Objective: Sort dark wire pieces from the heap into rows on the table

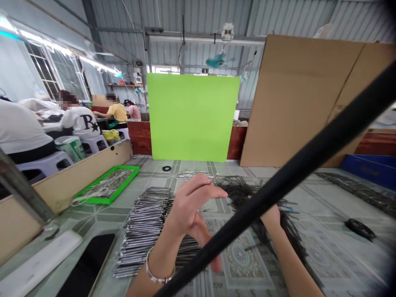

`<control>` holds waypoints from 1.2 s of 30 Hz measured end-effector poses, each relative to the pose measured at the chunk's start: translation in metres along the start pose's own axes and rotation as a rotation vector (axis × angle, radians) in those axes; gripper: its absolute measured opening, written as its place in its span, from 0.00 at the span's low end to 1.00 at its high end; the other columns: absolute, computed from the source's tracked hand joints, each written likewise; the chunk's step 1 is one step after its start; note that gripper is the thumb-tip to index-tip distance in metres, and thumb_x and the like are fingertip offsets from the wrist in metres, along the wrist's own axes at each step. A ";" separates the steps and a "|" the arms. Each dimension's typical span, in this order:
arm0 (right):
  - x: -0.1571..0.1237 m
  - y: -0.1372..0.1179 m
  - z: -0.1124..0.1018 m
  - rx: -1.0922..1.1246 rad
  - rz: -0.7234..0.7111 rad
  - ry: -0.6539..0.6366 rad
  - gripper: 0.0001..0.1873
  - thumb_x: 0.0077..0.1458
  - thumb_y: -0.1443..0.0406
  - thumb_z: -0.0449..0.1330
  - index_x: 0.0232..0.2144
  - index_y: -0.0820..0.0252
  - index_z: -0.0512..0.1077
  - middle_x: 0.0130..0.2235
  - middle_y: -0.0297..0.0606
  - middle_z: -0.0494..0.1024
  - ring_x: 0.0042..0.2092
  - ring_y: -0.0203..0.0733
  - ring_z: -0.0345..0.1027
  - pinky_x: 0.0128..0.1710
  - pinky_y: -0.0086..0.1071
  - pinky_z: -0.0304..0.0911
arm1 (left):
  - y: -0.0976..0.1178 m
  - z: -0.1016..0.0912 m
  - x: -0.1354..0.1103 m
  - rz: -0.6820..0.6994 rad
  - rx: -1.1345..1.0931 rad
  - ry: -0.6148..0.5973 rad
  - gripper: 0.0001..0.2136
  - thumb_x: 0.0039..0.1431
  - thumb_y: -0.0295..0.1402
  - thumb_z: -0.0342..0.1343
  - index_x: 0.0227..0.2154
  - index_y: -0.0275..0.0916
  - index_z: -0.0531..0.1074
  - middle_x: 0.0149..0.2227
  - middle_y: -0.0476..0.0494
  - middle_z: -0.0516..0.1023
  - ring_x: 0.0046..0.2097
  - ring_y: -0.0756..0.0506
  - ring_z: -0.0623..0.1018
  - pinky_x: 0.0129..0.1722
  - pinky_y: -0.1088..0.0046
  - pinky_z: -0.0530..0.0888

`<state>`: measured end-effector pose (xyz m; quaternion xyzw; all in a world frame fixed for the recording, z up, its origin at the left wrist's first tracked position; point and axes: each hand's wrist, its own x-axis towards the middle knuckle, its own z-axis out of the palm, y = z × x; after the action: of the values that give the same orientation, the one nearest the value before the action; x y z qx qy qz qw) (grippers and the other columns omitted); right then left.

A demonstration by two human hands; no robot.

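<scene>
My left hand point(193, 202) is raised in the middle of the view, thumb and fingers apart and nothing visible between them. A bracelet point(159, 277) circles its wrist. Just left of it, partly behind the hand, lies a thick row of thin metal rods point(145, 222), stacked side by side. My right hand point(271, 218) is at a loose heap of thin black strips point(236, 189). A black bar point(293, 173) crosses in front and hides most of its fingers, so its grip is not visible.
A green tray point(108, 201) of metal pieces lies left, with a phone point(88, 264) nearer. More rods point(193, 174) lie behind my left hand. A black ring point(359, 229) and blue bin point(371, 171) are right. Green point(193, 117) and cardboard point(297, 103) panels stand behind. Several people sit left.
</scene>
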<state>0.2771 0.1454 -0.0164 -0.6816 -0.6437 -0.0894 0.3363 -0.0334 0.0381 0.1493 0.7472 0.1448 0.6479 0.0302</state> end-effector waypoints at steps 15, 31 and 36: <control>-0.001 0.000 0.005 -0.117 -0.039 -0.179 0.09 0.53 0.61 0.56 0.31 0.58 0.74 0.33 0.42 0.78 0.35 0.45 0.71 0.34 0.33 0.60 | 0.011 -0.002 -0.001 0.038 0.134 0.050 0.37 0.39 0.69 0.37 0.31 0.41 0.73 0.22 0.49 0.64 0.23 0.50 0.65 0.24 0.71 0.65; -0.004 -0.007 0.003 -0.235 0.009 -0.201 0.09 0.57 0.61 0.53 0.33 0.57 0.72 0.36 0.39 0.77 0.36 0.43 0.69 0.34 0.32 0.57 | 0.014 0.002 0.011 0.398 0.328 0.249 0.30 0.42 0.65 0.45 0.25 0.39 0.69 0.19 0.53 0.59 0.21 0.53 0.63 0.19 0.74 0.61; -0.004 -0.007 0.004 -0.227 0.021 -0.189 0.09 0.56 0.62 0.53 0.32 0.58 0.72 0.37 0.40 0.77 0.38 0.44 0.69 0.35 0.33 0.58 | 0.015 0.001 0.012 0.394 0.342 0.249 0.27 0.44 0.61 0.50 0.24 0.38 0.69 0.19 0.52 0.61 0.22 0.52 0.65 0.20 0.74 0.63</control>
<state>0.2690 0.1440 -0.0197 -0.7272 -0.6512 -0.0936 0.1961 -0.0287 0.0268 0.1647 0.6698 0.1064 0.6943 -0.2407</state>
